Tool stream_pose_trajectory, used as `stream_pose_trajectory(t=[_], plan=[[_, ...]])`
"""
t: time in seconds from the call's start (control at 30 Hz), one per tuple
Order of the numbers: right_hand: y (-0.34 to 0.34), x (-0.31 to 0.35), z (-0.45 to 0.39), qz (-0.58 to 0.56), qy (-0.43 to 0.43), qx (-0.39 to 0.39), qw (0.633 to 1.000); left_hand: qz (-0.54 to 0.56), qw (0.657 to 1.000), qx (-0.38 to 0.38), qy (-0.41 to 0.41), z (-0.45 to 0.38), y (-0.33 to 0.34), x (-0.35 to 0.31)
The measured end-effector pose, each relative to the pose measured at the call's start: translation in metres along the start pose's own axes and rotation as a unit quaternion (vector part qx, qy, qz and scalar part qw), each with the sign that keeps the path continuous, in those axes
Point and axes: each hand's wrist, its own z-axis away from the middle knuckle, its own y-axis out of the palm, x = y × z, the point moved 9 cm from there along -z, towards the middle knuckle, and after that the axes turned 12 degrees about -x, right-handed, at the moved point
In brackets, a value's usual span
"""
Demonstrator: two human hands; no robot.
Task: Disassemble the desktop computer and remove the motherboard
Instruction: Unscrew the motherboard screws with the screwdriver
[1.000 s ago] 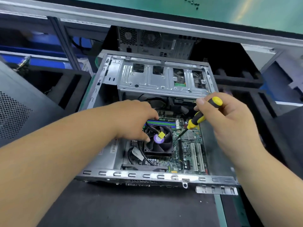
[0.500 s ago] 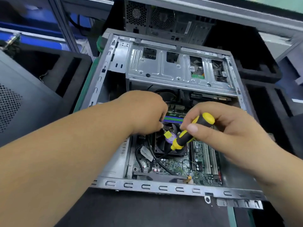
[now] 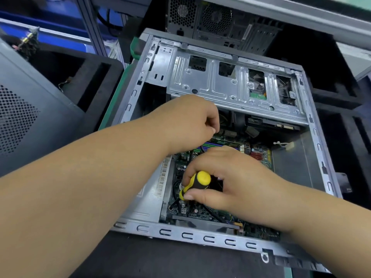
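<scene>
An open grey desktop case (image 3: 200,235) lies on its side in front of me, with the green motherboard (image 3: 259,155) inside it. My right hand (image 3: 234,177) grips a yellow-and-black screwdriver (image 3: 195,182) that points down into the board's left part; its tip is hidden. It covers the CPU fan. My left hand (image 3: 192,121) has its fingers curled at the board's far edge, under the silver drive cage (image 3: 230,85); what they pinch is hidden.
A second computer tower (image 3: 216,19) stands behind the case. A grey perforated side panel (image 3: 22,117) leans at the left beside black foam trays (image 3: 94,77). More black foam (image 3: 345,125) lies at the right. Black cables (image 3: 212,213) run over the board's near edge.
My right hand has carried the screwdriver down and left, turning it upright over the fan area. My left hand has moved up from the fan toward the drive cage. The view has come closer.
</scene>
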Motion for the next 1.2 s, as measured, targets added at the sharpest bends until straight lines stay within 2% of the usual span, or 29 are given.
stream_pose_trajectory(t=[0.17, 0.57, 0.83, 1.03, 1.2], plan=[[0.012, 0.000, -0.003, 0.024, -0.003, 0.020, 1.000, -0.004, 1.000, 0.000, -0.011, 0.001, 0.000, 0.001], [0.010, 0.001, -0.003, 0.029, -0.009, 0.011, 0.999, -0.009, 1.000, 0.001, -0.020, 0.001, 0.001, 0.002], [0.016, 0.013, -0.005, 0.103, -0.045, 0.059, 0.992, -0.010, 1.000, 0.001, -0.020, 0.000, 0.002, 0.003], [0.020, 0.014, -0.010, 0.037, -0.013, 0.095, 0.995, 0.006, 1.000, 0.003, -0.027, 0.000, 0.002, 0.004], [0.025, 0.022, -0.010, 0.044, -0.046, 0.090, 0.994, 0.016, 0.999, 0.011, -0.029, 0.000, 0.002, 0.003]])
